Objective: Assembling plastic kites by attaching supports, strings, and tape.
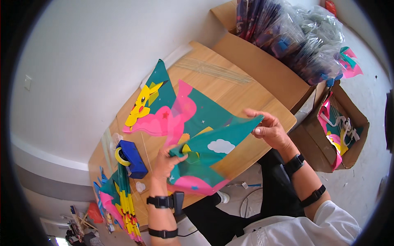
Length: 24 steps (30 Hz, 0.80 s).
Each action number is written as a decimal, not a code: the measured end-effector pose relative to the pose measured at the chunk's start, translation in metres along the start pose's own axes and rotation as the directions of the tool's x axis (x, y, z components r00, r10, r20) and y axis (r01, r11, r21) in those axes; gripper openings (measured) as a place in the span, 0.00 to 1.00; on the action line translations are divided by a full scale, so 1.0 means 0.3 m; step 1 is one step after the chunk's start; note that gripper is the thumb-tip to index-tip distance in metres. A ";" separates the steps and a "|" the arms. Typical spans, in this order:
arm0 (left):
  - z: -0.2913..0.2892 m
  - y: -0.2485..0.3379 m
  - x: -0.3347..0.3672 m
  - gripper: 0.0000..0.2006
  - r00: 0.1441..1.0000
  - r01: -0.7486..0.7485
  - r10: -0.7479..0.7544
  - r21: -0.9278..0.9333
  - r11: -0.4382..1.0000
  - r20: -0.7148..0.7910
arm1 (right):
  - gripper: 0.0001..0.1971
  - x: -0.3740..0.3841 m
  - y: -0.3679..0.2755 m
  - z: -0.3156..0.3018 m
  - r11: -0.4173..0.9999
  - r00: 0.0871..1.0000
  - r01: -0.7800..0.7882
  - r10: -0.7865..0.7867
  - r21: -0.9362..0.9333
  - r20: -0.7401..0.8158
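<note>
A thin green and pink kite fabric (pixel 193 143), printed with a white cloud and stars, is stretched between my hands above the wooden table. My left hand (pixel 165 163) pinches its folded left end between thumb and fingers. At the upper right, my right hand (pixel 271 128) grips a pointed green corner, with motion blur about its fingertips. More of the same printed cloth (pixel 158 115), with a yellow cartoon figure, spreads flat on the table beyond; I cannot tell whether it is one piece with the held part.
Thin rods (pixel 215 70) lie along the table's far side. A blue tape dispenser (pixel 133 159) with yellow tape stands left, beside rolled printed cloths (pixel 123 192). Beyond the table, a big cardboard box (pixel 262 67) holds plastic-wrapped bundles. A smaller box (pixel 356 123) at right holds printed cloth and white ribbons.
</note>
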<state>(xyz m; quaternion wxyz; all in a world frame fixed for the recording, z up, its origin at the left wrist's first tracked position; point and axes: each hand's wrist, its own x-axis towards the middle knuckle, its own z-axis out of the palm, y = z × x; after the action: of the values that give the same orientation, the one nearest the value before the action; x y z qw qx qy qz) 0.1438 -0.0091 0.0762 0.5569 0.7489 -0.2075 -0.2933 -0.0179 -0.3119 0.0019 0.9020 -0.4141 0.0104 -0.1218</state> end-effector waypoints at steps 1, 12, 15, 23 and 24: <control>-0.009 0.013 0.030 0.11 0.999 0.029 -0.029 -0.018 0.999 0.039 | 0.14 0.015 0.013 -0.012 1.000 1.000 0.014 -0.014 -0.015 -0.008; -0.147 -0.112 0.445 0.10 0.974 -0.047 0.226 0.985 0.166 0.008 | 0.04 0.059 0.080 -0.018 0.978 0.938 -0.194 0.163 -0.073 -0.306; -0.151 -0.175 0.453 0.13 0.929 0.080 0.355 0.994 0.079 -0.103 | 0.07 0.072 0.111 0.000 0.963 0.878 -0.263 0.218 -0.049 -0.426; -0.252 -0.064 0.239 0.14 0.700 0.118 0.694 0.986 0.120 -0.168 | 0.05 0.089 0.141 -0.038 0.872 0.828 -0.413 0.241 -0.262 -0.506; -0.284 -0.072 0.195 0.13 0.644 0.127 0.744 0.984 0.127 -0.179 | 0.05 0.088 0.147 -0.049 0.860 0.812 -0.435 0.248 -0.266 -0.528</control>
<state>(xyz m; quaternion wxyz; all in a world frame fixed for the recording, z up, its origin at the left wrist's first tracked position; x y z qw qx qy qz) 0.2440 0.0205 0.0610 0.0474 0.8959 -0.2970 0.3269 0.0154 -0.3012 -0.0386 0.7820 -0.5263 0.3303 -0.0481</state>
